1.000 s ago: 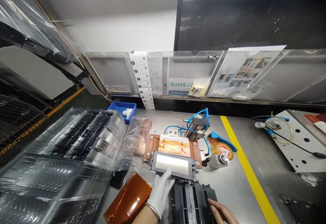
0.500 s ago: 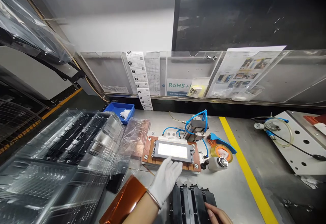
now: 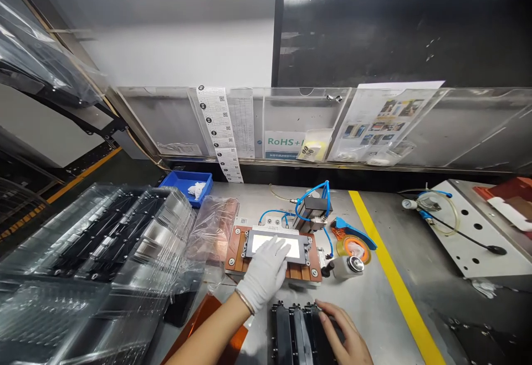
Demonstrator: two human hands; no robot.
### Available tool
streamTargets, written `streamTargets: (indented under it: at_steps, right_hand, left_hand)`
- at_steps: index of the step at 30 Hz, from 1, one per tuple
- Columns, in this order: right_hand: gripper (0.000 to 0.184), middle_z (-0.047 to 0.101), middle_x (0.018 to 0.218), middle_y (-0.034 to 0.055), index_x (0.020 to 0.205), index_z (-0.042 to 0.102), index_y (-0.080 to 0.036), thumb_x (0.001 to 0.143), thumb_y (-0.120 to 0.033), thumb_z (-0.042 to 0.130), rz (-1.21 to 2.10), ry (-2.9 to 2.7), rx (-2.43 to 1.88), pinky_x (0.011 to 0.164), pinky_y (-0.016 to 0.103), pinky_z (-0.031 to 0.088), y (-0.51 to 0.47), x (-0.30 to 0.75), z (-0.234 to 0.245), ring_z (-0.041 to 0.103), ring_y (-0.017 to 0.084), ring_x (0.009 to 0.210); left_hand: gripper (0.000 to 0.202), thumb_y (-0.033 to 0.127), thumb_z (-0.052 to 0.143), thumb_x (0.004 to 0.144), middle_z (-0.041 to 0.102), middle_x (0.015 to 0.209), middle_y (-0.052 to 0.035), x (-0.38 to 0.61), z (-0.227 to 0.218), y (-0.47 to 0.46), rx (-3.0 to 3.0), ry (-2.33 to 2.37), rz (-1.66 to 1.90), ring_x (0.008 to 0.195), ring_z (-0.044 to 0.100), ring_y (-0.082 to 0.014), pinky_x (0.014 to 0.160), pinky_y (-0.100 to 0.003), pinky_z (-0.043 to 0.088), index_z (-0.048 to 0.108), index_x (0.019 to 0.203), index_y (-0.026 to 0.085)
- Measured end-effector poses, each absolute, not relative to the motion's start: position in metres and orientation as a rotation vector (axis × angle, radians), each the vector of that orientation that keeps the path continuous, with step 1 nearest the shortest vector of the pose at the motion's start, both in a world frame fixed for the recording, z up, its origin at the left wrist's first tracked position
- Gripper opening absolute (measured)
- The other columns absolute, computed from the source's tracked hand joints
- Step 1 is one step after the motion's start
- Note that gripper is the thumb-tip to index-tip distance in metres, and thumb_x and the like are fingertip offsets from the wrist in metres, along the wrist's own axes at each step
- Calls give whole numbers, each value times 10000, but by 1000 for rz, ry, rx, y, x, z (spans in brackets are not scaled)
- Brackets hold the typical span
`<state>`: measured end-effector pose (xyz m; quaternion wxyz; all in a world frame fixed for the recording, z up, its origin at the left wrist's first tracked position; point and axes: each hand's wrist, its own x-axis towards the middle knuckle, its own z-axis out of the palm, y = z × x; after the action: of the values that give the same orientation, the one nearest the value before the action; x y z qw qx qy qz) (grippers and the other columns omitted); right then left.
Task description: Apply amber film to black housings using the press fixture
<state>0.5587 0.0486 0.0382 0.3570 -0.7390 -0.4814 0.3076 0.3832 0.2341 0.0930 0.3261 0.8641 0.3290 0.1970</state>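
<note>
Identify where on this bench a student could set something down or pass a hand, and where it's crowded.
Bare steel runs between the black stacked frames and the yellow line, below the bottle, and between that line and the white perforated plate. Crowded: around the copper fixture, with blue tubing, a tape roll, and the gloved left hand.

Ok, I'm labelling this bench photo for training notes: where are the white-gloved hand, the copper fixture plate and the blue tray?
White-gloved left hand (image 3: 266, 271), head view, on the back of the glove.
Copper fixture plate (image 3: 235, 257), head view, on its left copper strip.
Blue plastic tray (image 3: 185, 173), head view, on its back rim.
</note>
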Motion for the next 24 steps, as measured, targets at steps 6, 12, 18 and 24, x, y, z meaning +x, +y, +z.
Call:
streamTargets:
  at_steps: [6,12,18,24]
  right_hand:
    - [574,463,1411,168,1325,486,-138,922,-524,353,303,-1367,-1976,1097,564,366,103,591,36,426,314,1319]
    - [430,650,1084,139,1024,658,-183,883,-509,415,385,-1458,-1946,970,593,438,117,615,50,591,348,1063]
    - [564,600,1186,175,1179,628,-148,848,-556,421,482,-1300,-1940,989,570,419,123,606,58,548,356,1137]
    - [566,704,825,103,1184,609,-100,875,-533,416,820,-1013,-1877,680,409,579,166,584,44,676,221,674]
  left_hand:
    - [648,363,528,914,289,1540,-166,393,64,252,2770,983,295,1432,258,-320,1173,-526,266,328,1467,91]
    - [703,526,457,917,330,1527,-172,377,76,255,2701,1173,440,1430,255,-353,1164,-571,221,344,1466,102]
    - [515,412,381,939,534,1342,-193,327,100,273,1997,1552,468,1236,500,-324,1067,-489,348,504,1330,101]
    - [376,429,367,937,667,938,-72,322,102,280,1711,1315,322,794,640,-184,758,-306,517,630,994,166]
